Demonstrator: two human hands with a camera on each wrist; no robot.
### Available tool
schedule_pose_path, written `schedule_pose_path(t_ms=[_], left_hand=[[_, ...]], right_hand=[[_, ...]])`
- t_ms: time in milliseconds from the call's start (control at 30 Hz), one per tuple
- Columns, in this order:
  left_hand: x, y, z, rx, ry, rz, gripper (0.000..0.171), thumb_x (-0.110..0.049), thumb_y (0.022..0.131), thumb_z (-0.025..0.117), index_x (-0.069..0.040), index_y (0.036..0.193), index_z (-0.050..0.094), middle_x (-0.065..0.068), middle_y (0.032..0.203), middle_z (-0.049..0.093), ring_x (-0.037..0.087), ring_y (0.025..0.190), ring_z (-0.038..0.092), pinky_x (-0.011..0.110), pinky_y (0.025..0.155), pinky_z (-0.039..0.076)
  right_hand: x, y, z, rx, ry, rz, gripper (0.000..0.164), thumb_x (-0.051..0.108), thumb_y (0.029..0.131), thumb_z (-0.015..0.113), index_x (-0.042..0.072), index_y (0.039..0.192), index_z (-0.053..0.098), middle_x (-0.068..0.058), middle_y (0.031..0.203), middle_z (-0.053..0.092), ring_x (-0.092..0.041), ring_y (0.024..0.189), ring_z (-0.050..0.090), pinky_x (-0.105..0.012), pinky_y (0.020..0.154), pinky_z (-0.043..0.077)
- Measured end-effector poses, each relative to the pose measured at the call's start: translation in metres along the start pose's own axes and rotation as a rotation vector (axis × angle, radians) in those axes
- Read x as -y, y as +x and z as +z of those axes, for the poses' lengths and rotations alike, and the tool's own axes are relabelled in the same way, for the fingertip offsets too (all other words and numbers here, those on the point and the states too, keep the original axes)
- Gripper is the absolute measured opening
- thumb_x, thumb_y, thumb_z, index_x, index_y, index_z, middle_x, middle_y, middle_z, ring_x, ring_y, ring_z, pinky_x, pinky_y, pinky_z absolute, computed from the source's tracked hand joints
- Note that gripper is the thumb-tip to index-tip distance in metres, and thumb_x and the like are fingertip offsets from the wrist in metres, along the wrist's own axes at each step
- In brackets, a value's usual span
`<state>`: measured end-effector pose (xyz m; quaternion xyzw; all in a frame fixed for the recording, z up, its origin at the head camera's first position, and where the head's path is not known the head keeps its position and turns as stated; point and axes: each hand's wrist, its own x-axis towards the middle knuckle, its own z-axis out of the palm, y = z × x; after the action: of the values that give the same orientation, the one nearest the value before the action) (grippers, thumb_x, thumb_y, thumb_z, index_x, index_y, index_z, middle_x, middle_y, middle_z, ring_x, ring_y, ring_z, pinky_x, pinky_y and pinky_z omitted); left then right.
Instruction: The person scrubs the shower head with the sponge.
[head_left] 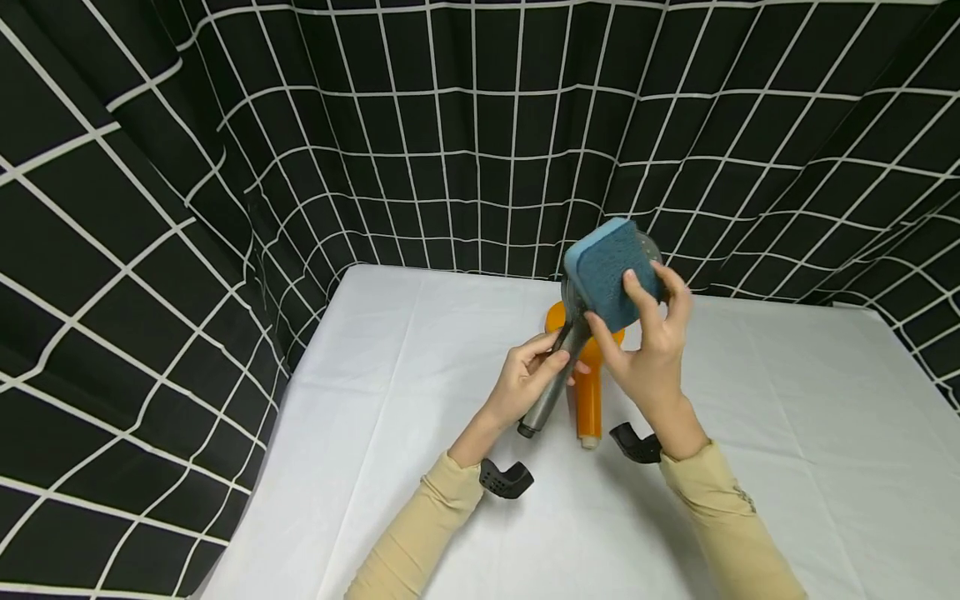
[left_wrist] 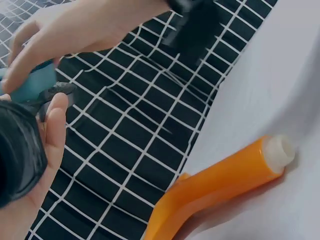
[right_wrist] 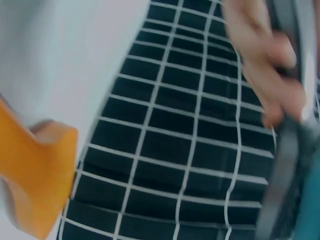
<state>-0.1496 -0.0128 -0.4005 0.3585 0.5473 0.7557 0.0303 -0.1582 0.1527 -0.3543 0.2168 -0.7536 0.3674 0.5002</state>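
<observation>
In the head view, my left hand (head_left: 519, 382) grips the handle of a grey shower head (head_left: 553, 392), which is tilted up and to the right. My right hand (head_left: 658, 354) holds a blue sponge (head_left: 617, 279) between thumb and fingers, over the face of the shower head. Most of that round head is hidden behind the sponge; only its rim shows on either side. From the left wrist view, the right hand (left_wrist: 75, 27) reaches across to the sponge (left_wrist: 37, 82). The right wrist view is blurred, with the shower head (right_wrist: 285, 170) beside the sponge's edge (right_wrist: 307, 215).
An orange shower head (head_left: 589, 400) lies on the white-covered table (head_left: 405, 375) beneath the hands, its pale threaded end towards me. Black cloth with a white grid (head_left: 480, 125) hangs behind and at the sides. Dark wrist mounts (head_left: 507, 479) stick out from both wrists.
</observation>
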Motion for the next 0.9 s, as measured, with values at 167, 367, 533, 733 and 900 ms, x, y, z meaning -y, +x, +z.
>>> schedule_pose_path(t_ms=[167, 367, 533, 733, 900], left_hand=[[-0.016, -0.001, 0.002, 0.01, 0.031, -0.059, 0.036, 0.006, 0.097, 0.035, 0.016, 0.132, 0.038, 0.038, 0.087, 0.058, 0.011, 0.068, 0.06, 0.029, 0.059, 0.052], [-0.025, 0.0, 0.0, 0.031, 0.064, -0.083, 0.035, 0.008, 0.097, 0.032, 0.019, 0.129, 0.037, 0.039, 0.083, 0.056, 0.01, 0.059, 0.057, 0.042, 0.056, 0.051], [-0.025, 0.0, -0.001, 0.049, 0.073, -0.092, 0.034, 0.007, 0.098, 0.031, 0.02, 0.129, 0.038, 0.038, 0.082, 0.056, 0.007, 0.06, 0.058, 0.039, 0.056, 0.052], [-0.026, -0.001, 0.001, 0.066, 0.059, -0.129, 0.035, 0.006, 0.098, 0.032, 0.018, 0.13, 0.037, 0.038, 0.087, 0.055, 0.008, 0.07, 0.059, 0.041, 0.056, 0.052], [-0.027, -0.001, 0.001, 0.058, 0.085, -0.124, 0.035, 0.005, 0.098, 0.031, 0.018, 0.13, 0.037, 0.036, 0.083, 0.058, 0.022, 0.063, 0.059, 0.054, 0.059, 0.048]], right_hand=[[-0.014, 0.012, -0.009, -0.049, -0.055, 0.131, 0.051, 0.028, 0.079, 0.075, -0.001, 0.118, 0.058, -0.028, 0.126, 0.038, -0.036, 0.112, 0.04, -0.039, 0.092, 0.037], [0.0, -0.001, -0.003, 0.09, -0.03, 0.032, 0.053, 0.038, 0.082, 0.067, 0.0, 0.118, 0.06, -0.029, 0.127, 0.04, -0.04, 0.116, 0.035, -0.042, 0.09, 0.036], [-0.001, 0.004, -0.004, 0.129, -0.016, 0.025, 0.054, 0.04, 0.083, 0.066, 0.001, 0.119, 0.059, -0.028, 0.129, 0.039, -0.037, 0.118, 0.035, -0.041, 0.092, 0.038], [-0.024, 0.018, -0.014, -0.022, -0.063, 0.164, 0.051, 0.021, 0.075, 0.076, 0.0, 0.119, 0.059, -0.026, 0.127, 0.04, -0.03, 0.119, 0.036, -0.041, 0.094, 0.037], [-0.018, -0.001, -0.015, 0.015, -0.074, 0.163, 0.053, 0.025, 0.078, 0.073, 0.0, 0.121, 0.058, -0.029, 0.128, 0.039, -0.032, 0.119, 0.035, -0.04, 0.092, 0.036]])
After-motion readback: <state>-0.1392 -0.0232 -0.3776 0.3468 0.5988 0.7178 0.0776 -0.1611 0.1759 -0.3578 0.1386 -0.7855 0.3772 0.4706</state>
